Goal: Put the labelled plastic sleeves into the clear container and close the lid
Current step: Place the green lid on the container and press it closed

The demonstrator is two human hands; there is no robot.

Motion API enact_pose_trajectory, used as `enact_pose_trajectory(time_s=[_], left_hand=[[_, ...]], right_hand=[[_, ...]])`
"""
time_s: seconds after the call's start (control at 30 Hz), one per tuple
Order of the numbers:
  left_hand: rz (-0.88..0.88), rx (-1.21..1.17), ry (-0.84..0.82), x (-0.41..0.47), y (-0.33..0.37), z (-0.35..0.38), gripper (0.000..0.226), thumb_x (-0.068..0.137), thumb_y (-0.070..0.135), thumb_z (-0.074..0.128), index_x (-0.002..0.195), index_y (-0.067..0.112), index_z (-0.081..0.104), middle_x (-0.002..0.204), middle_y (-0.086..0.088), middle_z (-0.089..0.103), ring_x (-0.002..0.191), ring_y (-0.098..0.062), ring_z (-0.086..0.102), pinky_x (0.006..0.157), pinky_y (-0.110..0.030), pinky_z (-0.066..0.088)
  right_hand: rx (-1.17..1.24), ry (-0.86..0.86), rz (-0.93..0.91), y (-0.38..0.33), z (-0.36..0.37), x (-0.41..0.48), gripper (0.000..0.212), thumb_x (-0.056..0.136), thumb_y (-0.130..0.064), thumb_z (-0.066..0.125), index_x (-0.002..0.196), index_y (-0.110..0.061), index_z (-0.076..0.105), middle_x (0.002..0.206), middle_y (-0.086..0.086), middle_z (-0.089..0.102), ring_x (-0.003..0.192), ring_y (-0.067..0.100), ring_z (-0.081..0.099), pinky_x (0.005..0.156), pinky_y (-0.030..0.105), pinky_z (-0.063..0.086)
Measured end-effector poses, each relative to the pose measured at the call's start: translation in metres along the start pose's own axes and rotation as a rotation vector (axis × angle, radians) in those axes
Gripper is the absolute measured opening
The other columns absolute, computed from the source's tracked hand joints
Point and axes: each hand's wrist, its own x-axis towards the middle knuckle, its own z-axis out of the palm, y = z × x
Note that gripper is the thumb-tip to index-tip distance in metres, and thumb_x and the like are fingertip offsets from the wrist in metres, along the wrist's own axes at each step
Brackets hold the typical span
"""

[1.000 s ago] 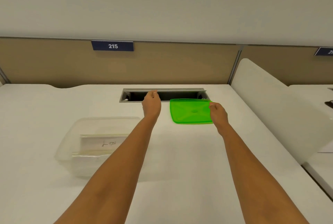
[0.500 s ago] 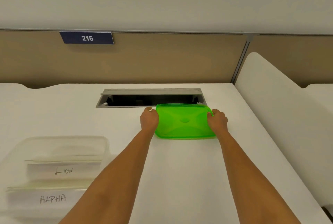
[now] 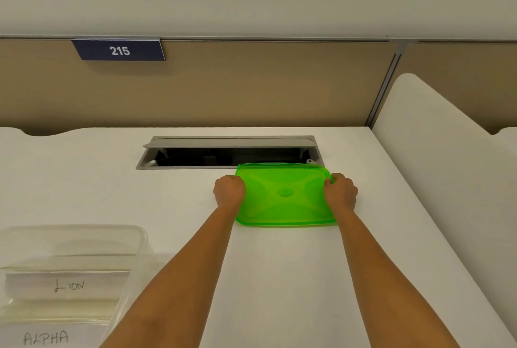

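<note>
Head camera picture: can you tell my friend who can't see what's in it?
Two hands, left and right, hold a green lid by its short ends. A clear container at lower left holds sleeves labelled LION and ALPHA.

We see two bare arms with no sleeves, no watch and no rings on them, each long and smooth from the bottom edge up to the wrist, and at the ends a left hand point(image 3: 229, 190) and a right hand point(image 3: 340, 192) with rounded knuckles.
</note>
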Motion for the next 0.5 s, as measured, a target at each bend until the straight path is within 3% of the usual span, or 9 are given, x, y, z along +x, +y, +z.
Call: enact_pose_trajectory(time_s=[0.07,0.13,0.23,0.27,0.37,0.5], left_hand=[[-0.047,-0.052,-0.018,-0.003,0.005,-0.005,0.031,0.093,0.008,0.039,0.08,-0.007,0.063,0.097,-0.027,0.063,0.083,-0.035,0.061,0.07,-0.035,0.049],[-0.075,-0.117,-0.035,-0.007,0.01,-0.011,0.029,0.092,0.01,0.041,0.07,0.003,0.059,0.088,-0.017,0.058,0.067,-0.024,0.051,0.052,-0.025,0.035],[-0.062,-0.272,-0.058,-0.018,0.02,-0.026,0.029,0.092,0.017,0.045,0.104,0.003,0.067,0.101,-0.014,0.065,0.084,-0.026,0.057,0.061,-0.024,0.039],[-0.06,-0.332,-0.063,-0.024,0.023,-0.032,0.029,0.091,0.02,0.047,0.107,0.006,0.067,0.103,-0.011,0.066,0.084,-0.024,0.057,0.064,-0.025,0.039],[-0.043,-0.496,-0.083,-0.044,0.032,-0.054,0.015,0.086,0.02,0.05,0.083,0.017,0.065,0.086,-0.003,0.06,0.066,-0.015,0.049,0.055,-0.025,0.037],[-0.015,-0.739,-0.124,-0.071,0.035,-0.089,0.017,0.085,0.017,0.048,0.077,0.016,0.063,0.08,-0.001,0.06,0.072,-0.016,0.052,0.064,-0.026,0.042]], right_hand=[[0.081,-0.019,0.043,-0.001,-0.003,0.002,0.04,0.098,-0.018,0.043,0.136,-0.008,0.05,0.137,0.019,0.05,0.128,0.039,0.043,0.102,0.04,0.038],[0.207,-0.01,0.082,-0.003,-0.008,0.002,0.039,0.098,-0.018,0.043,0.135,-0.01,0.051,0.137,0.017,0.052,0.128,0.037,0.044,0.102,0.039,0.038],[0.412,0.044,0.142,-0.013,-0.023,-0.008,0.039,0.099,-0.027,0.039,0.132,-0.014,0.056,0.136,0.015,0.054,0.127,0.037,0.044,0.103,0.039,0.038],[0.496,0.056,0.163,-0.018,-0.029,-0.013,0.04,0.099,-0.031,0.036,0.13,-0.015,0.057,0.134,0.015,0.055,0.126,0.037,0.044,0.103,0.04,0.037],[0.744,0.045,0.196,-0.037,-0.047,-0.03,0.044,0.098,-0.039,0.034,0.128,-0.02,0.059,0.134,0.013,0.055,0.128,0.035,0.043,0.109,0.048,0.037],[1.09,0.019,0.168,-0.057,-0.064,-0.065,0.038,0.096,-0.039,0.044,0.123,-0.019,0.062,0.126,0.007,0.061,0.118,0.027,0.055,0.106,0.044,0.043]])
